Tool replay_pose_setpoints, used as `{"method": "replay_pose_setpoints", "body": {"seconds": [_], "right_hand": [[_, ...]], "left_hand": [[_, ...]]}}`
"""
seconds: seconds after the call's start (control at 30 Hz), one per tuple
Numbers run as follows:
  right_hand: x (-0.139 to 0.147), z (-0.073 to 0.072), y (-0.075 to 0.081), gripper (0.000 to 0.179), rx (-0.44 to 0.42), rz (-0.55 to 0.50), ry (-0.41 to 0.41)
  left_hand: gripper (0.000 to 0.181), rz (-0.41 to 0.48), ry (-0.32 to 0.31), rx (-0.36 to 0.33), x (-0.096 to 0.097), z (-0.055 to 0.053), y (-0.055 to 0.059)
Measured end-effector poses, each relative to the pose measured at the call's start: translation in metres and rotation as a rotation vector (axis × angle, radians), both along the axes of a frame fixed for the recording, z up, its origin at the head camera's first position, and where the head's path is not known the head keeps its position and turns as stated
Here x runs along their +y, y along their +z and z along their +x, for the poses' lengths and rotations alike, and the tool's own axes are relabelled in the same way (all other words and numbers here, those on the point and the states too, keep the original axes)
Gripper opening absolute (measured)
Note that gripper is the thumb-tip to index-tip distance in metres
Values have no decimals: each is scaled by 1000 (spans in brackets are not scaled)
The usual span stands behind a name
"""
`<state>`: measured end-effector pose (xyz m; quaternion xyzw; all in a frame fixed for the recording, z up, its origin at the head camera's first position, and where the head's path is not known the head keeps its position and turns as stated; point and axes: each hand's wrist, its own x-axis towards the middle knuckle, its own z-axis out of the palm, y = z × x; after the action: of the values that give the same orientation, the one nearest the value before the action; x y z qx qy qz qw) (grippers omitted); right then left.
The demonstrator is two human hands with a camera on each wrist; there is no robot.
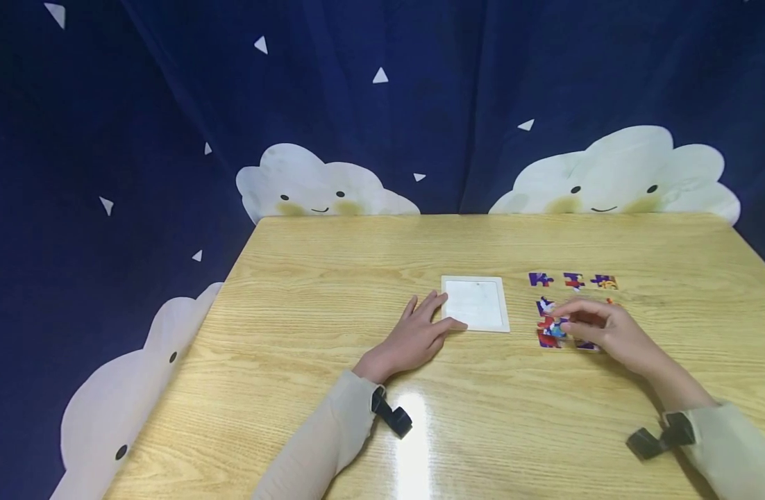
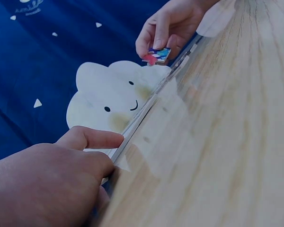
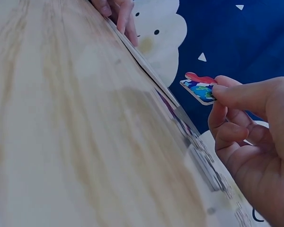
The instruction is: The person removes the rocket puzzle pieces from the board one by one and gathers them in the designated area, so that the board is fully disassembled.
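Observation:
My left hand (image 1: 414, 338) rests at the left side and near corner of a square white puzzle tray (image 1: 477, 305), fingers spread and touching its rim. Between thumb and fingertips, my right hand (image 1: 610, 333) pinches a jigsaw piece (image 3: 199, 91) with blue, green and red print. In both wrist views this piece is raised above the tabletop. Below and around the right hand lie more jigsaw pieces (image 1: 548, 340), partly covered by it. Farther back, a purple piece (image 1: 540, 279), a purple-red piece (image 1: 573, 280) and a purple-orange piece (image 1: 605, 282) form a row.
The wooden table (image 1: 332, 278) reaches back to a dark blue curtain (image 1: 332, 83) printed with white triangles and smiling clouds. Black straps (image 1: 391, 414) circle both wrists over light sleeves. A bright light reflection (image 1: 414, 451) shows on the near tabletop.

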<state>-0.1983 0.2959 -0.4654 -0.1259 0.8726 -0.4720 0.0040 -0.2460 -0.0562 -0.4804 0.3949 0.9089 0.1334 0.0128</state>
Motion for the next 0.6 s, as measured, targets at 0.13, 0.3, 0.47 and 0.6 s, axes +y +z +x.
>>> {"method": "replay_pose_setpoints", "body": {"seconds": [0.13, 0.3, 0.47, 0.6], "right_hand": [[5, 3, -1, 22, -4, -6, -21], [13, 7, -2, 24, 14, 23, -9], [22, 11, -4, 23, 9, 27, -26], [29, 15, -4, 23, 24, 25, -41]], "left_hand": [[35, 8, -7, 10, 0, 0, 1], [35, 16, -8, 15, 0, 0, 1], [35, 1, -3, 14, 0, 0, 0], [35, -5, -1, 13, 0, 0, 0]]}}
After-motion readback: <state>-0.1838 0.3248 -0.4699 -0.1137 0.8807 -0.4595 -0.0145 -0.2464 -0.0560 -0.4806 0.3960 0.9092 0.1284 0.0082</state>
